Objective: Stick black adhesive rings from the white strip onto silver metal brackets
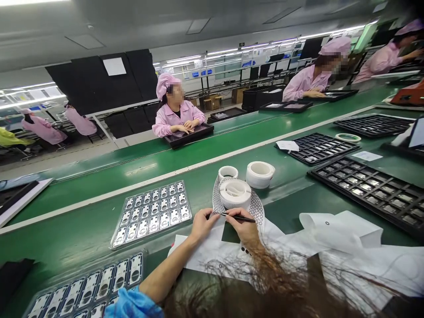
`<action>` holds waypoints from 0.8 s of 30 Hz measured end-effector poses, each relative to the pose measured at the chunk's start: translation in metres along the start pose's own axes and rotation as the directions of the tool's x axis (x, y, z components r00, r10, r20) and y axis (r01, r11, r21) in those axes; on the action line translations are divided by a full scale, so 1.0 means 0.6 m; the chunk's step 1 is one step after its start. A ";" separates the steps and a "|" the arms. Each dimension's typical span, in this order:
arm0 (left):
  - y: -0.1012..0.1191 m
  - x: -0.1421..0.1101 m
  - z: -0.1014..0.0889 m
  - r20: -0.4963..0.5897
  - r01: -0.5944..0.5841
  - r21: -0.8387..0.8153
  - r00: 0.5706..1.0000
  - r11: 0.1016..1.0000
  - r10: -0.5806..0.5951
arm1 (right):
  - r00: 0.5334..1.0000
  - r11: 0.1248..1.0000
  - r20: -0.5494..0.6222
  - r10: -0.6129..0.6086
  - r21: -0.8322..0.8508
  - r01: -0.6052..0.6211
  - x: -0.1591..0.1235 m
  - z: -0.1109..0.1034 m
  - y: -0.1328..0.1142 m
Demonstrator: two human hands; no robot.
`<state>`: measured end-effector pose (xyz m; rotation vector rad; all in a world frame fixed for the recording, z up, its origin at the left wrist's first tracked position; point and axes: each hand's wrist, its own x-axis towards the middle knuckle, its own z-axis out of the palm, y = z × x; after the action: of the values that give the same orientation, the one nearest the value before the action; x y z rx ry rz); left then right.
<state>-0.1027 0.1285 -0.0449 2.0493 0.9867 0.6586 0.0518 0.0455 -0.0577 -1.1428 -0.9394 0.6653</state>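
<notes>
White perforated film [255,208] dotted with small black rings arcs up on both sides of a white tape roll [235,193], straight ahead of me and about midway between my hands. My right hand [243,230] pinches a slim black pen-like tool [239,217] between thumb and fingers. Its long axis runs nearly level from right to left across the foot of the film, with the tip toward my left hand [201,226]. That hand is curled, its fingertips [212,215] at the film's left edge, though I cannot tell whether they grip it.

Two more white rolls [260,174] stand just beyond on the green desk [274,207]. A clear tray of metal frames [151,213] lies to my left, and black trays of small parts [367,190] sit to my right. White liner paper [344,234] spreads beneath and right of my hands. A blue sleeve [132,304] covers my left wrist, and strands of my hair [274,282] hang across the near view. Beyond the belt, a co-worker in pink [177,119] sits at a black tray.
</notes>
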 end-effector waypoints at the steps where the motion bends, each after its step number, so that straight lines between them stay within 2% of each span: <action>1: -0.001 0.000 0.001 0.000 0.000 -0.003 1.000 1.000 0.000 | 1.000 1.000 0.001 0.004 -0.008 -0.004 0.000 0.000 -0.002; 9: -0.013 0.003 0.007 -0.015 0.022 0.026 1.000 0.999 -0.021 | 0.998 0.998 -0.024 0.059 -0.010 -0.059 0.001 0.000 -0.012; 24: 0.001 0.000 0.002 -0.006 0.046 0.050 0.999 0.998 -0.046 | 0.997 0.997 -0.045 0.068 -0.037 -0.069 -0.001 0.001 -0.016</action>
<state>-0.1013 0.1277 -0.0450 2.0629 1.0594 0.6212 0.0506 0.0425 -0.0483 -1.2237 -0.8820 0.6772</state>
